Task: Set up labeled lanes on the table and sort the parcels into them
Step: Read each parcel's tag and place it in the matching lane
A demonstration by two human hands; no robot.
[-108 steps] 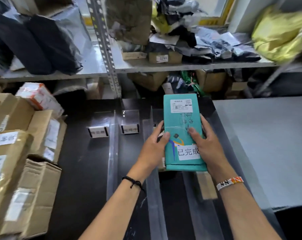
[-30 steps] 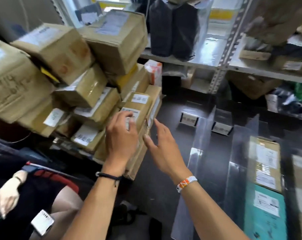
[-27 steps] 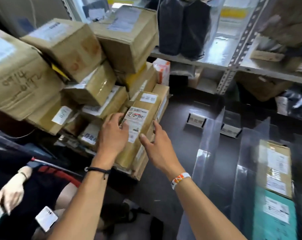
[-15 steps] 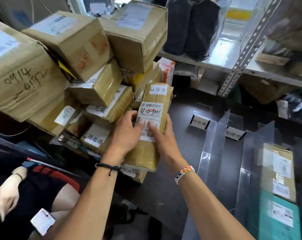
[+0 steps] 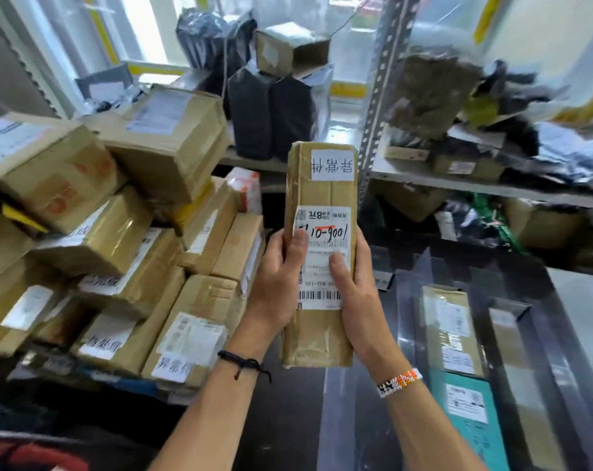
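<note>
As fingers (image 5: 300,237) grip, parcel (image 5: 322,185) lies between.

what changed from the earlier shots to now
The teal parcel, earlier held in both hands, now lies on the table. The left hand and right hand reached to the stack, gripped a long box and lifted it clear. The rest of the stack stayed put.

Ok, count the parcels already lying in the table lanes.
2 for sure: a brown parcel farther back in one lane, a teal parcel nearer in the same lane. A blurred shape in the next lane right may be a third.
</note>
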